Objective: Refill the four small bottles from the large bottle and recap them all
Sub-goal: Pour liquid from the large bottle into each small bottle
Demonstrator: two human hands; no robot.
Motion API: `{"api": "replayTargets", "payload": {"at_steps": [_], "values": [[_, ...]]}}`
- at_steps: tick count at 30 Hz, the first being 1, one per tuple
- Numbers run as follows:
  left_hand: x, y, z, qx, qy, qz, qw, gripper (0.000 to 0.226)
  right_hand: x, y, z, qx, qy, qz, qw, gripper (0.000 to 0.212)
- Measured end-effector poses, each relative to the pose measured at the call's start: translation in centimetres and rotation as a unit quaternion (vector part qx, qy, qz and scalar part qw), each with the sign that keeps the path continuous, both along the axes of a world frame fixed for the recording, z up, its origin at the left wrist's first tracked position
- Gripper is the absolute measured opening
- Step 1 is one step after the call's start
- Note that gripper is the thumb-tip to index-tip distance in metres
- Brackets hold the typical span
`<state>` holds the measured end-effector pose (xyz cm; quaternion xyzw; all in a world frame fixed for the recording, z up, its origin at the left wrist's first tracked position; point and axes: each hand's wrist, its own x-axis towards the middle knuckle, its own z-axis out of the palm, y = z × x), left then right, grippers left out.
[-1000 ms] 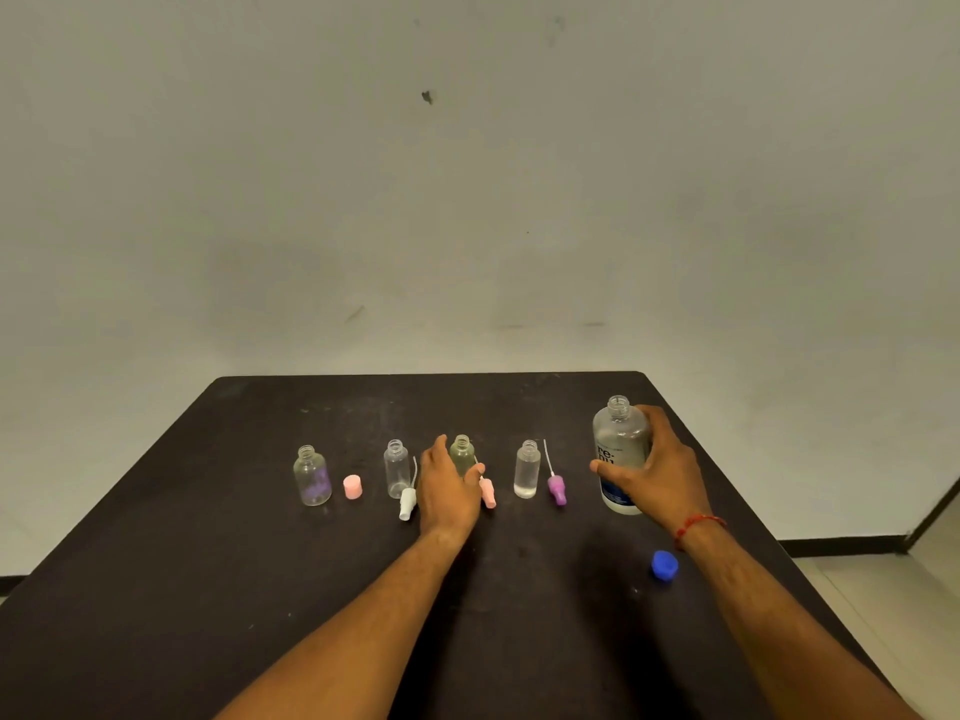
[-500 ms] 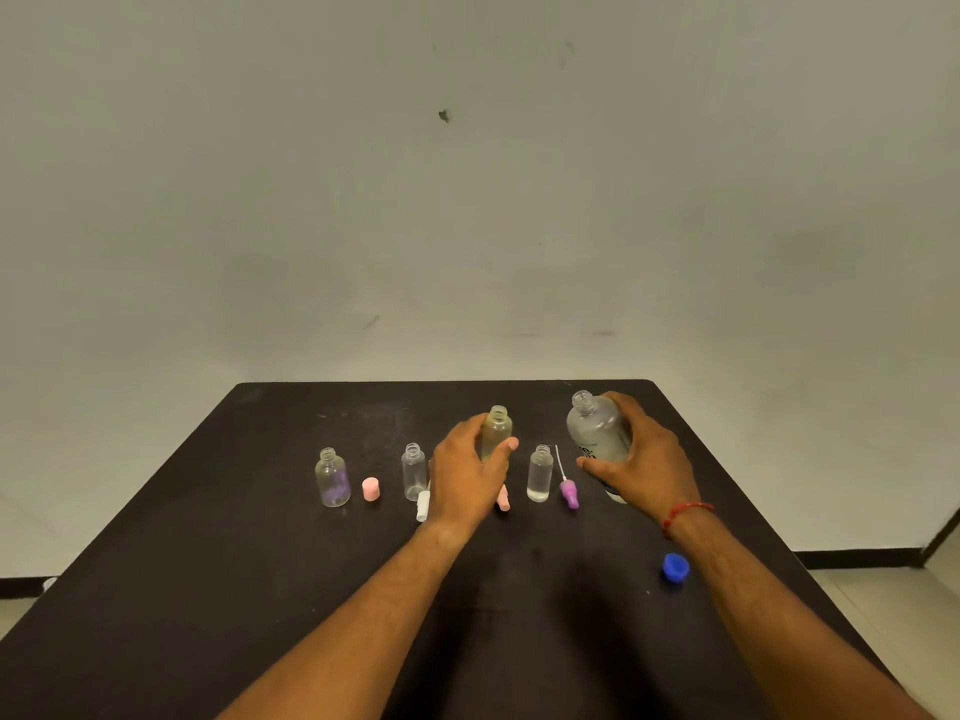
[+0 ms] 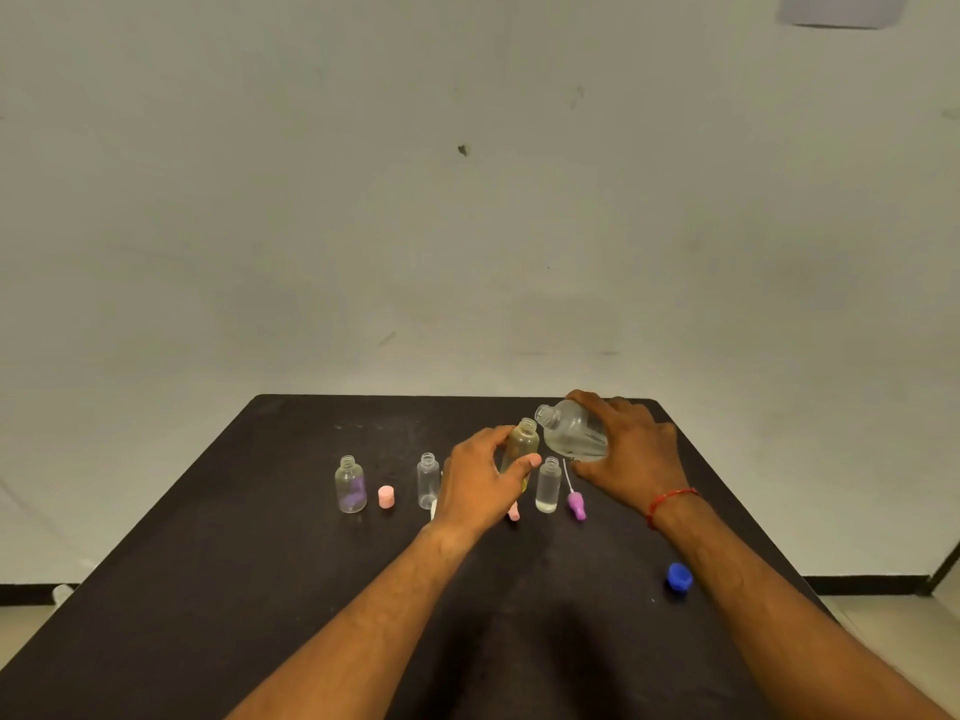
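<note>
- Where the pale wall (image 3: 467, 226) comes down behind it, a black table (image 3: 260, 589) fills the lower part of the view; its matt top shows faint dusty smears toward the far edge.
- The wall is plain, with one small dark mark (image 3: 462, 150) high above the table.
- A black skirting strip (image 3: 857, 584) runs along the foot of the wall, and light floor (image 3: 909, 615) shows beyond the table's right edge.
- Four small bottles sit in a row across the middle of the table, all uncapped.
- At the left end, the bottle with a purple patch (image 3: 350, 485) stands upright, with a pink cap (image 3: 386, 496) just beside it.
- Next, a clear bottle (image 3: 427, 480) stands upright; a white cap (image 3: 434, 509) at its foot is mostly hidden by the left hand (image 3: 478, 485).
- The left hand grasps the yellowish bottle (image 3: 522, 444), fingers and thumb curled round its body, neck upward. Whether its base touches the table cannot be told.
- A pink spray top (image 3: 514, 513) lies under that hand, only its end showing.
- The right hand (image 3: 628, 454) grasps the large bottle (image 3: 571, 431), tipped to the left, its open mouth just beside the yellowish bottle's neck. Clear liquid lies along its lower side.
- Below the large bottle, the last small bottle (image 3: 548, 485) stands upright with a little liquid in it; a purple spray top (image 3: 576, 506) lies just beside it.
- A red thread (image 3: 670, 498) circles the right wrist.
- A blue cap (image 3: 679, 576) lies well apart from the row, just beside the right forearm.
- Both forearms cross the near half of the table and hide the surface beneath them.
</note>
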<state>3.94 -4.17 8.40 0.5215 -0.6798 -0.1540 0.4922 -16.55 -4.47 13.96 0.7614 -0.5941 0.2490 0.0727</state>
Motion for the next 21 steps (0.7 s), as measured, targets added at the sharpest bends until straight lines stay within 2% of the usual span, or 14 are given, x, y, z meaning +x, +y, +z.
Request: {"api": "replayTargets", "payload": {"at_steps": [11,21], "values": [[0.5,0.4,0.5,0.019,-0.013,0.001,1.0,0.032,0.3,0.2,1.2,-0.039,0.087,-0.02,0.995,0.076],[0.6,0.3,0.7,0.024,-0.015,0.003,1.0,0.032,0.4,0.2,2.0,-0.054,0.125,-0.025,0.99,0.08]]}}
